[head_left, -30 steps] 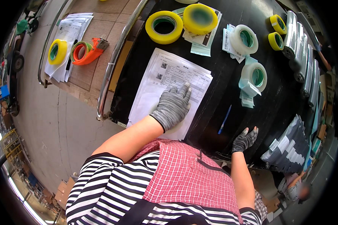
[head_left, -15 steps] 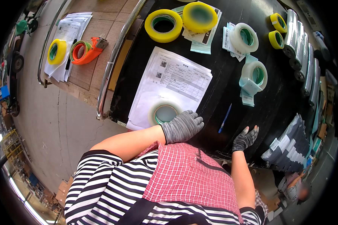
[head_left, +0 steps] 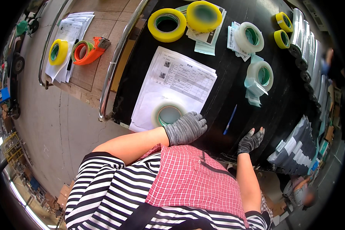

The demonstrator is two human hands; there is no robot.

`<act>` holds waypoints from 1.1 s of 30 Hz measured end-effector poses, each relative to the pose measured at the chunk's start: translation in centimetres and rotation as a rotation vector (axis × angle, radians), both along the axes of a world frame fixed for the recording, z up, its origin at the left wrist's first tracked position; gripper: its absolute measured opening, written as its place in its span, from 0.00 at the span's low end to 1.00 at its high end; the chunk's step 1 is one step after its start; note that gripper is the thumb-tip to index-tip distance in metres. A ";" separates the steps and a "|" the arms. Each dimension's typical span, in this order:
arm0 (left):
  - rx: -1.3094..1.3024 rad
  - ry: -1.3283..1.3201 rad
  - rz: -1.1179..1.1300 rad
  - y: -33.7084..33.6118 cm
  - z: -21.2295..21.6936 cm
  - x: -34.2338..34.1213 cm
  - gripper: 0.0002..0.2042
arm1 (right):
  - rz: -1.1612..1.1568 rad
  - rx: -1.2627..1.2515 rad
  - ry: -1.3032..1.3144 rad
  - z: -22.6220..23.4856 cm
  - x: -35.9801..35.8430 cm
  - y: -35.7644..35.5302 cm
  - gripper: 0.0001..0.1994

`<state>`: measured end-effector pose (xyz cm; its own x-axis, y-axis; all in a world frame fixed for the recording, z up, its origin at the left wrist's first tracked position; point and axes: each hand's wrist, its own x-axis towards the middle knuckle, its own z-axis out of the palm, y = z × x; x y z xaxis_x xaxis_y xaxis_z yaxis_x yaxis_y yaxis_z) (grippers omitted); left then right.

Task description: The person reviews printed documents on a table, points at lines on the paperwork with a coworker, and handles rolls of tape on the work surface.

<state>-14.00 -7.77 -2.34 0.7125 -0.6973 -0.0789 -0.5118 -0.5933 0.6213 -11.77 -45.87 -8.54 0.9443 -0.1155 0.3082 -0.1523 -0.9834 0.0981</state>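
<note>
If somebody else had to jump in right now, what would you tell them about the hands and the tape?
Left hand: gloved, resting at the near edge of the clear tape roll, not gripping it.
Right hand: gloved, flat on the black table, empty.
The roll lies flat on the paper sheets. A blue pen lies between the hands.
Done: roll set on the papers.
Left: cannot tell; other tape rolls sit untouched further back.
</note>
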 end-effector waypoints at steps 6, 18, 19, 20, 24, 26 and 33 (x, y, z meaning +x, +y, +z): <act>0.005 0.001 -0.009 0.0 0.0 0.0 0.16 | 0.003 -0.006 0.002 0.2 0.1 0.3 0.25; 0.020 0.012 -0.007 -0.1 0.0 0.1 0.16 | 0.005 -0.004 -0.007 0.2 0.0 0.3 0.25; 0.018 -0.002 0.000 -0.1 -0.1 0.0 0.15 | 0.006 -0.009 -0.003 0.2 0.0 0.3 0.25; 0.015 -0.015 0.007 -0.1 -0.1 0.0 0.15 | 0.007 -0.009 -0.003 0.2 0.1 0.3 0.25; 0.023 0.004 0.000 0.0 0.0 0.1 0.15 | 0.003 -0.005 0.001 0.3 0.1 0.4 0.25; 0.021 -0.001 -0.001 -0.1 -0.1 0.0 0.16 | 0.000 -0.002 0.002 0.2 0.1 0.3 0.25; 0.031 0.003 -0.003 -0.1 -0.1 0.0 0.16 | -0.024 0.004 0.025 0.2 0.1 0.3 0.25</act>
